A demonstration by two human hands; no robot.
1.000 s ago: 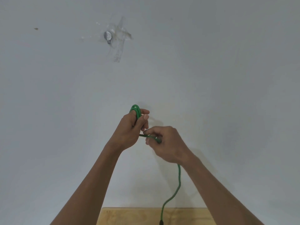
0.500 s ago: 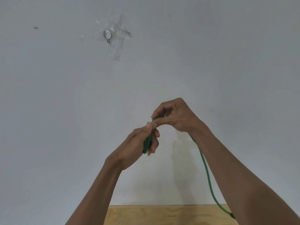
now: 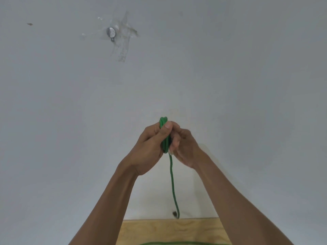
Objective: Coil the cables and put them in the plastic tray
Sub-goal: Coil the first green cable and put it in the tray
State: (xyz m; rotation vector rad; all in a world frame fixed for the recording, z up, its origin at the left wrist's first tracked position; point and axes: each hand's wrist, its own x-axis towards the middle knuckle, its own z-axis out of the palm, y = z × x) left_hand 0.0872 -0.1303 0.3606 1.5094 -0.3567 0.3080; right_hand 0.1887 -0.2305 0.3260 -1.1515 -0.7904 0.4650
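Observation:
A green cable (image 3: 165,138) is wound into a small tight coil, held upright in front of a white wall. My left hand (image 3: 150,147) is shut on the coil, thumb pressed against its top. My right hand (image 3: 184,147) presses against the coil from the right, its fingers closed on it. A loose tail of the green cable (image 3: 172,184) hangs straight down from the coil and curls at its end just above the wooden table edge. No plastic tray is in view.
A light wooden table (image 3: 169,230) shows at the bottom, with a green strip (image 3: 177,243) along the lowest edge of the frame. On the white wall, a small metal disc (image 3: 111,32) is stuck under clear tape at upper left.
My right hand came back down from above and closed against the coil. The hanging tail has grown shorter and now drops straight down between my forearms.

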